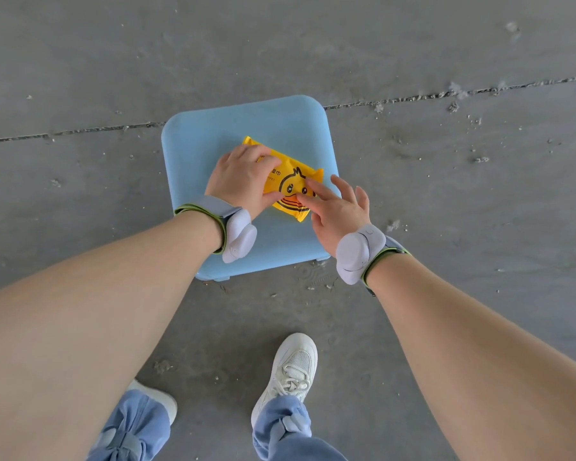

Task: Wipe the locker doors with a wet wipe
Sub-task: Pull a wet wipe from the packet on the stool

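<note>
We're at the pack-opening step; no wiping yet, and the locker doors are not in view.

Yellow soft-plastic wet-wipe pack with the duck face (pixel 295 181) lies flat on the light-blue square plastic stool (pixel 280 128), about centre of the seat. Long axis runs roughly 10 to 4 o'clock.

Left hand (pixel 243 176) clamps the 10 o'clock end: fingers curled over the far edge, thumb on the near edge. It's pinning the pack to the seat.

Right hand (pixel 338 211) comes in from 4–5 o'clock, fingers straight and spread, gripping nothing. Two fingertips (pixel 315 189) touch the printed face by the duck; the rest of the hand hangs off the pack's 4 o'clock end.

Key relation: the free part of the pack lies at about 10–11 o'clock from the right palm, right under its fingertips. So we'd say the right hand is the one to lift the flap and pull a wipe, while the left anchors. We can't make out the flap edge; it may sit under the fingers.

Risk, as we judge it: the film is slick, so the pack may slide or lift if the left grip eases.

Grey concrete floor (pixel 446 194) around the stool; grey sensor bands on both wrists.
</note>
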The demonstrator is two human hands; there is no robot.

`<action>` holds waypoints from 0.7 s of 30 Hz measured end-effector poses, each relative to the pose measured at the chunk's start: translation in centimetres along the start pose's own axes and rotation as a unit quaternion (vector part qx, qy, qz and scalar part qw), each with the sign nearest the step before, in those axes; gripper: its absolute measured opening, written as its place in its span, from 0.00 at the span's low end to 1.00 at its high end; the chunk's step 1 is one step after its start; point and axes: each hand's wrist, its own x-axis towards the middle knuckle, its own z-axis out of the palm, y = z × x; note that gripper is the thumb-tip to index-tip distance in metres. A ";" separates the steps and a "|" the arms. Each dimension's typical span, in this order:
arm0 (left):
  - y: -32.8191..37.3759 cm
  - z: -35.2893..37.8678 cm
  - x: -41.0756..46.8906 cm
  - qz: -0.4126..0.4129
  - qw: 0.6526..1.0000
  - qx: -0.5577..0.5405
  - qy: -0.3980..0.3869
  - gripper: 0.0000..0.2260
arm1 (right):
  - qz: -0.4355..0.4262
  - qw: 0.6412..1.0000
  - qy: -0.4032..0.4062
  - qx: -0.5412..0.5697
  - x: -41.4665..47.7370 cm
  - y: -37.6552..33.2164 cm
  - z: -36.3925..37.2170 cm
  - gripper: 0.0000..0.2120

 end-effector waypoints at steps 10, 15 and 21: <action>-0.3 1.3 0.2 0.024 0.997 -0.008 0.077 0.19 | 0.006 0.997 0.044 0.065 0.8 1.0 0.5 0.22; 0.0 1.6 0.6 0.018 0.994 0.000 0.106 0.17 | 0.004 0.995 0.051 0.081 1.0 1.3 0.7 0.22; -0.1 1.9 0.7 0.026 0.992 0.015 0.126 0.15 | 0.002 0.992 0.074 0.104 1.1 1.6 0.6 0.22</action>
